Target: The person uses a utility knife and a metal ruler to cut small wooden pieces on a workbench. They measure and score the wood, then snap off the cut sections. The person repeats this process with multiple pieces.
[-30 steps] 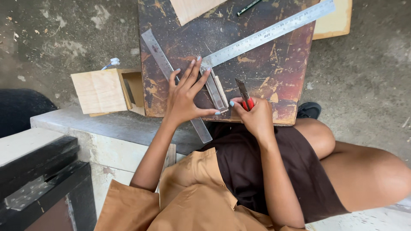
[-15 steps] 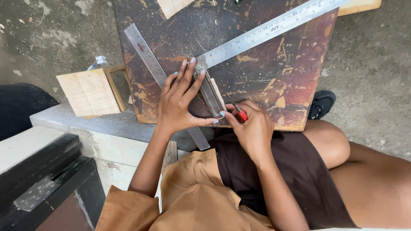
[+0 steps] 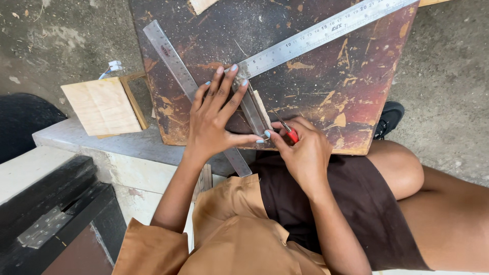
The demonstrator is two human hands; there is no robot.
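The left hand (image 3: 216,119) lies flat with fingers spread on the short steel ruler (image 3: 253,109), pressing it down against the worn dark-brown wooden board (image 3: 326,81) so that the straight edge cannot slip; it grips nothing, the palm and fingertips merely bear down. The right hand (image 3: 303,150) is clenched around the red-handled cutting knife (image 3: 288,130), thumb and forefinger pinching it low near the blade, which sits at the near end of the ruler's right edge — the edge serves as the guide. A thin pale wooden strip (image 3: 261,108) lies just beside that edge, partly covered by the ruler, and appears to be the piece being worked. The board rests across the person's lap and a grey concrete ledge (image 3: 107,145), giving a firm, flat backing under the cut. Two longer steel rules lie on the board: a long steel ruler (image 3: 326,30) running diagonally to the upper right, and a second long steel ruler (image 3: 178,71) passing under the left wrist — both apart from the blade. A small light plywood box (image 3: 104,104) stands on the ground to the left, near the board's edge.
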